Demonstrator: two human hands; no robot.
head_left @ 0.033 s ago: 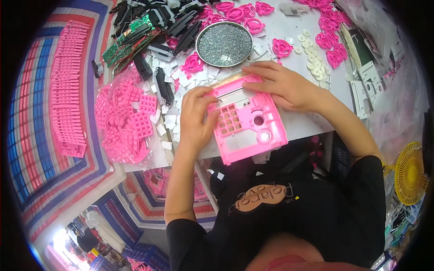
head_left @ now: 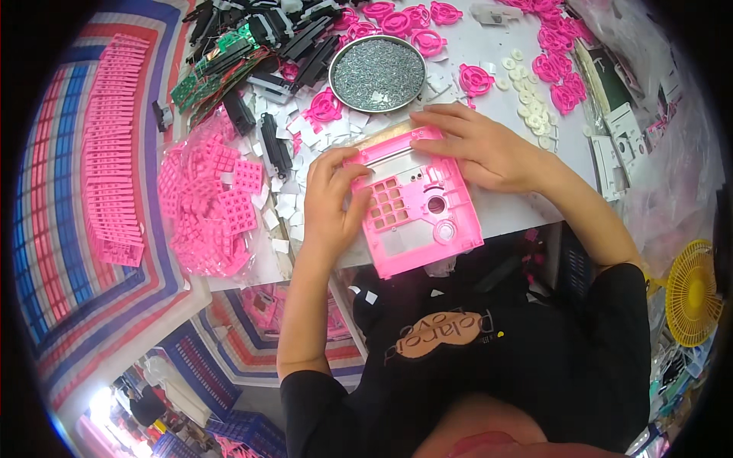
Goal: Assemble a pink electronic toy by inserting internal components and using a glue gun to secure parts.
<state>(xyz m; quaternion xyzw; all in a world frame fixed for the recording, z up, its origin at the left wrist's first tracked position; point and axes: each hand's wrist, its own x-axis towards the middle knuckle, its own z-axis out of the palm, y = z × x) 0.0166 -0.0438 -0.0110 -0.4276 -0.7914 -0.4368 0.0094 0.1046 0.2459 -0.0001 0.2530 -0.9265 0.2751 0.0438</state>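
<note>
A flat pink plastic housing (head_left: 464, 210) lies tilted across the table's near edge, its lower end jutting out towards me. It has a grid of square holes, a round hole and a wide cutout. My left hand (head_left: 330, 202) grips its left side, fingers curled over the upper corner and thumb beside the grid. At the upper right corner, my right hand (head_left: 489, 153) holds the housing with its fingers over the rim; its thumb is hard to make out. Just beyond the housing stands a round metal bowl (head_left: 378, 72) of small silvery screws.
Pink keypads in a clear bag (head_left: 206, 206) lie left. Black parts (head_left: 275, 145) and green circuit boards (head_left: 221, 57) are piled far left, among white paper scraps. Pink round parts (head_left: 476, 79) and white discs (head_left: 527, 95) sit far right. A yellow fan (head_left: 693, 294) stands right.
The view has shifted very slightly. A few small white pieces now show on the screws in the bowl. Both hands keep their hold on the housing.
</note>
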